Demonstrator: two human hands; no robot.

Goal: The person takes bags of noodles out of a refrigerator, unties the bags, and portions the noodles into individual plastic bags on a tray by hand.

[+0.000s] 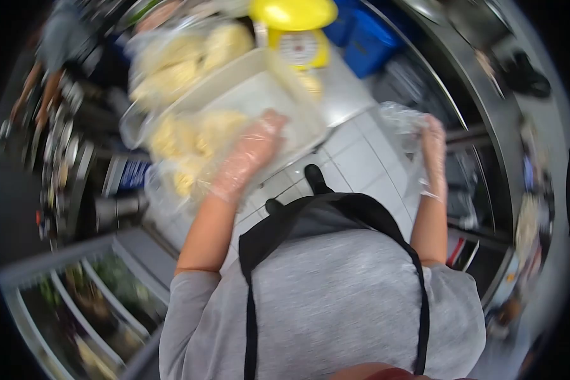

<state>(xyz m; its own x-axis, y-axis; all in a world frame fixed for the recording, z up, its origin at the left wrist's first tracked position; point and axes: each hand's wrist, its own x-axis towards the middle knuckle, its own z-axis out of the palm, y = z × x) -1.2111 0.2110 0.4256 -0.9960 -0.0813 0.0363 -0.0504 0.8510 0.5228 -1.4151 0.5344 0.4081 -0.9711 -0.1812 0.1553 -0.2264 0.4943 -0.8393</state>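
My left hand [254, 151], in a clear plastic glove, is over the near side of a white rectangular tub [307, 123]. Its blurred fingers look loosely stretched out, with nothing visible in them. Beside it, a clear bag with pale yellow food [174, 139] lies against the tub's left side; what the food is I cannot make out. My right hand [433, 142], also gloved, is held out to the right over the floor. Closed fingers there grip a crumpled clear plastic bag [400, 120], which hangs to the hand's left.
Behind the tub stands a yellow dial scale [299, 47] with a yellow pan. More bagged yellow food [171, 66] sits at the tub's far left. Blue bins [367, 44] are beyond the steel table [345, 95]. At lower left is a glass-topped cabinet [85, 304]. Another person [66, 41] stands upper left.
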